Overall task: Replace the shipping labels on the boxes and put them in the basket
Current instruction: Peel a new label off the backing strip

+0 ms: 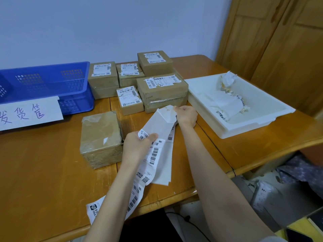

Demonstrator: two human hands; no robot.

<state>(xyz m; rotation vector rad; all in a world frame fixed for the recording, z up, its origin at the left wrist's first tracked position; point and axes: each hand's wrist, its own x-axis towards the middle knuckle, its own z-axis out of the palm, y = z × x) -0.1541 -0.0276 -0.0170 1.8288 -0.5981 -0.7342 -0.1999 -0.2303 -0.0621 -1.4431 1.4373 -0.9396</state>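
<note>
1. The left hand (138,144) pinches a strip of shipping labels (153,154) between thumb and curled fingers, just right of the bare box (101,138).
2. The right hand (186,116) pinches the strip's upper end, where a sheet is peeled up and folded, blank side showing; whether this is backing or label is hard to tell.
3. The strip carries barcodes, QR codes and the digits "220"; the smaller print is unreadable. Its tail hangs over the table (43,172) edge.
4. Behind the bare box stand labelled boxes (161,91), some labels partly torn.
5. Left of the bare box sits a blue basket (52,84) with a handwritten sign (29,114), apparently "发货筐".
6. Far right of it, a white tray (244,126) holds crumpled paper scraps (229,95).
</note>
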